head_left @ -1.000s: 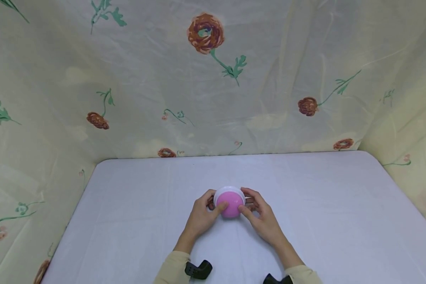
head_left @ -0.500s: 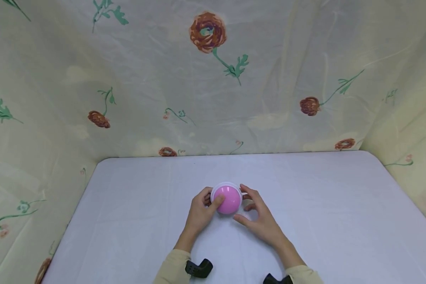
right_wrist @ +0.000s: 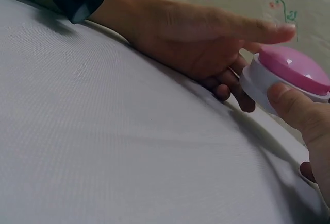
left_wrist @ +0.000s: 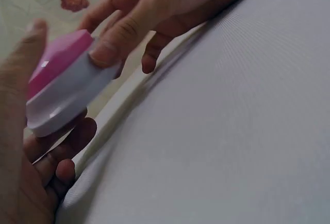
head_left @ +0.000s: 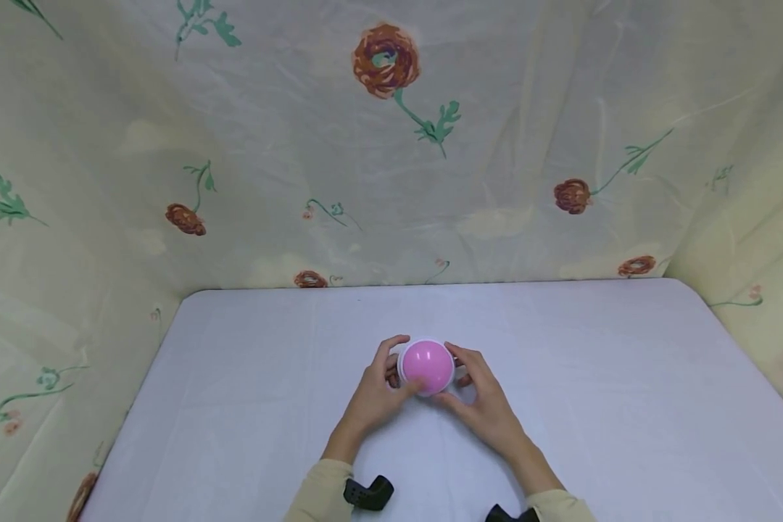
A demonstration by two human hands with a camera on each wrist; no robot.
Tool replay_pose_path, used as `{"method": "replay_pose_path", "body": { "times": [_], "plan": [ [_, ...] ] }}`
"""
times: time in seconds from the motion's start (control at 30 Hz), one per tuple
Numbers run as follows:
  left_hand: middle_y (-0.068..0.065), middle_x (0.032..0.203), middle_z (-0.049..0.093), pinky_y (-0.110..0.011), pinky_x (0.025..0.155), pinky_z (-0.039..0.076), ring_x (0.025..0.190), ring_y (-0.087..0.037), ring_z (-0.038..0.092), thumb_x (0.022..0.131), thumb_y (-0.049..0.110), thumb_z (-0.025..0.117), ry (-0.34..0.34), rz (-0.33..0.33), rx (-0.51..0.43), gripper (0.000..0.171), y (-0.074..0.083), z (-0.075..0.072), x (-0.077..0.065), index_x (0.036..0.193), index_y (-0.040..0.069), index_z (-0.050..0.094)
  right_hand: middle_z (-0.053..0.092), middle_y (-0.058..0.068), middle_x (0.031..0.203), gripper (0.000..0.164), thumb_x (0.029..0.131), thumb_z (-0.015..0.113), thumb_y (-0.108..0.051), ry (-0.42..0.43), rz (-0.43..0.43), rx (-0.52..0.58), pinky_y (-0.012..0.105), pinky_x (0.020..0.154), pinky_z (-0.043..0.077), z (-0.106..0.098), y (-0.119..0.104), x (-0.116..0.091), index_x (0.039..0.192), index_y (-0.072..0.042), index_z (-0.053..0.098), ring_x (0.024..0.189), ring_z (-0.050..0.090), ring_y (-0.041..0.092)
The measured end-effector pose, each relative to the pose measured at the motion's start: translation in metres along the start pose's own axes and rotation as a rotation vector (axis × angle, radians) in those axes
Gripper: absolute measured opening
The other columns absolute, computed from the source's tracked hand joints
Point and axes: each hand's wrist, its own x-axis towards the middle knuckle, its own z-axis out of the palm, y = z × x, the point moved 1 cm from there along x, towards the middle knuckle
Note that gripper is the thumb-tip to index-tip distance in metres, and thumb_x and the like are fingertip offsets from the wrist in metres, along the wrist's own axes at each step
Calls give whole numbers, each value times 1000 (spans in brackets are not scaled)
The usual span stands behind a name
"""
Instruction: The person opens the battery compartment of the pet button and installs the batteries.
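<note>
A round white case with a glossy pink domed top [head_left: 428, 364] is held above the white-covered table, its dome turned toward the head camera. My right hand [head_left: 489, 409] grips its right side, the thumb pressed on the white rim [left_wrist: 72, 98] in the left wrist view and fingers behind. At the other side is my left hand [head_left: 373, 395]. Its straight thumb reaches over the dome, blurred in the head view, with a gap under it in the right wrist view. The left fingers [right_wrist: 247, 103] lie loosely below the case. Its underside is hidden.
The white table [head_left: 254, 406] spreads around both hands. Floral-patterned curtain cloth [head_left: 267, 145] hangs behind it and along both sides. Black wrist devices [head_left: 369, 494] sit on the beige sleeves [head_left: 320, 493].
The right thumb came off the case, then closed on its rim again. The left thumb slid down toward the dome's lower edge and the left index finger lifted. The case tilted up toward the head camera.
</note>
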Motion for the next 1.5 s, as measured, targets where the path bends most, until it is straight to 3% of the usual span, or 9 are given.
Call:
{"method": "replay_pose_path", "body": {
  "times": [0.1,0.23,0.37,0.57,1.0,1.5],
  "plan": [
    [7,110,63,-25,75,44,87,-8,52,73,53,75,-25,14,97,89,0,4,-1,145,32,29,52,2,127,80,74,81,-19,21,30,-29,26,79,48,-3,0,-2,142,-14,40,103,50,8],
    [4,134,55,-38,92,43,111,-13,52,70,59,74,15,75,271,92,-2,5,-3,147,30,31,53,3,128,79,73,81,-22,39,70,-69,26,82,45,-3,0,-4,141,-14,42,102,50,11],
    [1,138,52,-43,97,36,123,-17,47,72,54,75,67,134,423,84,-4,4,-3,142,21,41,54,3,129,76,72,81,-29,33,109,-119,35,94,40,0,1,-4,138,-14,45,113,48,16],
    [-1,135,54,-42,99,36,124,-17,46,74,54,73,57,121,515,79,-5,6,-2,139,16,46,56,6,128,71,73,80,-35,11,116,-202,52,97,32,2,5,-3,133,-13,49,120,46,24],
    [-1,139,51,-44,102,36,127,-18,45,77,54,70,37,112,550,81,-6,5,-2,142,15,42,53,9,128,69,76,76,-41,-32,182,-266,50,96,32,6,5,-1,133,-13,49,121,46,26],
    [-2,141,49,-45,103,35,129,-20,44,78,51,70,49,87,523,80,-9,2,0,143,16,39,52,12,126,69,76,76,-40,-38,173,-269,51,96,33,9,8,5,133,-11,50,118,46,28]
  ]
}}
